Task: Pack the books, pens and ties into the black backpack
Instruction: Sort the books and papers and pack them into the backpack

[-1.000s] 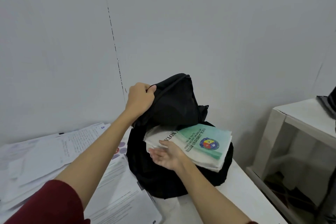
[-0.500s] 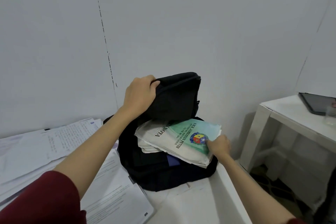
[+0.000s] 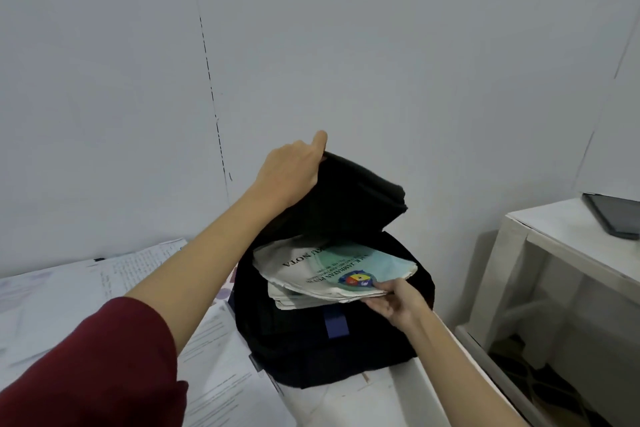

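On the white table (image 3: 391, 402), hard against the grey wall (image 3: 381, 45), the black backpack (image 3: 311, 350) lies with its mouth open toward the person. The left hand (image 3: 292, 168) grips the top flap (image 3: 353, 198), fingers curled over its edge, and holds it up and back. The right hand (image 3: 394, 298) pinches the near right corner of a stack of books (image 3: 329, 270), thumb on the cover by the coloured crest, fingers underneath. The stack sits partly inside the opening, its far end under the raised flap and its near edge resting over the front lip, above a blue tab (image 3: 336, 322) on the bag's front.

The step in hand looks like seating the books in the main compartment. By my reading, the next move calls for tilting the near edge down past the lip and pushing the stack deeper while the flap stays lifted; the soft, dog-eared covers could catch on the rim or fold. No pens or ties can be seen, so that part of the packing seems not yet done.

Room is tight. Loose papers (image 3: 104, 305) cover the table to the left, right up to the bag. The table's right edge runs just beside the right forearm, with a gap and then a white side table (image 3: 571, 236) carrying a dark tablet (image 3: 613, 218). The freest space is above the bag and toward the person.
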`<state>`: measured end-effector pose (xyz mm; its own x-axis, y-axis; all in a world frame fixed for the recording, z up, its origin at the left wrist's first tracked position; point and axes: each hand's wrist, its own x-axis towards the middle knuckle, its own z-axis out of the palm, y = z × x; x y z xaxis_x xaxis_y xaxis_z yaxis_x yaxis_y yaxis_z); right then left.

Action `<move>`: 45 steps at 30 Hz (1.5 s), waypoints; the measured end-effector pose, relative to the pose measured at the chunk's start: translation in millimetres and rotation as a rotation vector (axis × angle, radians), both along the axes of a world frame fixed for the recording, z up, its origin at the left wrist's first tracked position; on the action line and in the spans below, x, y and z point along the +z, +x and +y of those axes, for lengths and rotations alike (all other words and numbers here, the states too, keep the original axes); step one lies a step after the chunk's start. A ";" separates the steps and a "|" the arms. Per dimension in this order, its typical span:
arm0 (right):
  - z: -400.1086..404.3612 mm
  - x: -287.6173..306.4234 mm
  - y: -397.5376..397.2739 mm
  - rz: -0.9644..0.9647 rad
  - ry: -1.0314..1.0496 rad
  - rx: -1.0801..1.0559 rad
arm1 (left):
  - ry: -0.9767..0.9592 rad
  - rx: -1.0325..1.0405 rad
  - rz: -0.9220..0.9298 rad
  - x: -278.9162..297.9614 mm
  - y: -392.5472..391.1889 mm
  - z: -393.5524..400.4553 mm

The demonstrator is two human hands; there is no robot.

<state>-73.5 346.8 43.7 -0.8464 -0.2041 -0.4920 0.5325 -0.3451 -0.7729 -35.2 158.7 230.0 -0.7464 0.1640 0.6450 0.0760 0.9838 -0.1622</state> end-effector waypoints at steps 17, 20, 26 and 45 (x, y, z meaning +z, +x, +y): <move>-94.7 -17.0 -14.3 0.011 0.127 0.151 | 0.135 -0.064 -0.002 -1.9 -3.2 1.2; -67.9 -12.6 -21.3 0.265 0.617 0.370 | 0.170 -0.077 -0.004 -2.6 -2.5 -2.7; -26.3 -25.6 -38.5 0.870 1.453 0.336 | 0.197 -0.096 -0.014 -3.9 -4.9 -1.9; -27.9 -46.2 -52.3 0.718 0.951 0.191 | 0.252 -0.100 -0.032 -6.4 -10.8 4.0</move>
<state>-125.8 318.9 -2.5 -0.9843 -0.1672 0.0572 -0.1426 0.5604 -0.8158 -45.9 162.7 223.6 -0.7555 0.0752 0.6508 0.1760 0.9802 0.0910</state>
